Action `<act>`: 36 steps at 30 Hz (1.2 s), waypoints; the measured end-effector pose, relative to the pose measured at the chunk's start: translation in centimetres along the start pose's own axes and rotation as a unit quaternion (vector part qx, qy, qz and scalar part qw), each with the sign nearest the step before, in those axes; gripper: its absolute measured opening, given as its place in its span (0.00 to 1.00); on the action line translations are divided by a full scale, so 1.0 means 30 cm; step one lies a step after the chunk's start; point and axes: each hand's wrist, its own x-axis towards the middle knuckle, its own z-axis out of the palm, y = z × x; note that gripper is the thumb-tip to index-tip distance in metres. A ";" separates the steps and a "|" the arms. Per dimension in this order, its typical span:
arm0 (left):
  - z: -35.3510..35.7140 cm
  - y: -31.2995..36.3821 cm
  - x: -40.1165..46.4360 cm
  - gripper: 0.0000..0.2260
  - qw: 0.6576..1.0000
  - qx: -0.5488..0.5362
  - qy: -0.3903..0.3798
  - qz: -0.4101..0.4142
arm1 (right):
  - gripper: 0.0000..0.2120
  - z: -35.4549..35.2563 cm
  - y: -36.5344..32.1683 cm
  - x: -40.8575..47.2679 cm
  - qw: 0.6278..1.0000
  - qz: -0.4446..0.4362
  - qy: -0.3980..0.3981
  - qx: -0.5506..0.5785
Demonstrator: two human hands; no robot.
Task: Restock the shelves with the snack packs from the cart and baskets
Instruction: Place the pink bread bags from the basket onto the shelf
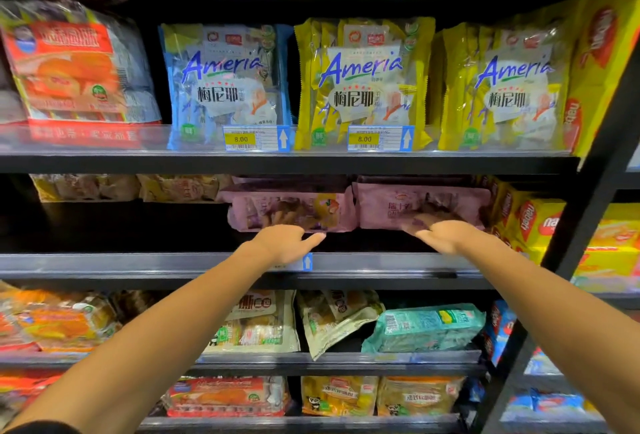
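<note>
Two pink snack packs stand side by side deep on the middle shelf (207,262). My left hand (285,243) reaches in to the left pink pack (311,206); its fingers lie on the pack's lower front and the thumb points right under its bottom edge. My right hand (441,234) touches the right pink pack (391,205) with fairly straight fingers spread on its lower front. Neither hand's fingers are plainly curled round a pack. No cart or basket is in view.
Blue (225,83) and yellow Ameria bags (363,83) fill the shelf above. The middle shelf's left half is dark, with brown packs (131,187) at the back. Yellow boxes (530,222) stand right of the pink packs. Lower shelves hold bread and a teal pack (426,328). A black upright post (588,191) stands at right.
</note>
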 end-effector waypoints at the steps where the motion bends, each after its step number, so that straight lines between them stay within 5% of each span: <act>1: -0.002 0.006 0.011 0.28 1.000 -0.004 -0.011 -0.005 | 0.40 -0.003 0.006 0.012 1.000 0.007 0.002 0.003; 8: -0.018 0.038 0.072 0.35 0.995 -0.010 -0.085 -0.046 | 0.40 -0.001 -0.017 0.013 1.000 -0.004 -0.014 0.028; 14: 0.039 0.035 0.073 0.27 0.998 -0.061 -0.009 0.005 | 0.36 0.007 0.002 0.018 0.999 -0.049 -0.001 0.008; 18: 0.029 0.065 0.052 0.29 0.994 -0.096 -0.046 0.004 | 0.32 0.010 -0.001 0.006 0.997 -0.066 -0.028 0.014; 25: -0.016 0.090 0.004 0.26 0.996 -0.089 -0.020 -0.013 | 0.37 -0.028 -0.002 -0.012 0.996 -0.077 -0.022 0.048; 32: 0.010 0.057 -0.222 0.26 0.995 -0.027 0.095 0.028 | 0.37 -0.028 -0.031 -0.079 0.969 -0.225 0.034 0.099; 36: 0.083 0.000 -0.457 0.30 0.989 -0.022 0.147 -0.009 | 0.29 0.031 -0.138 -0.149 0.918 -0.369 0.092 0.116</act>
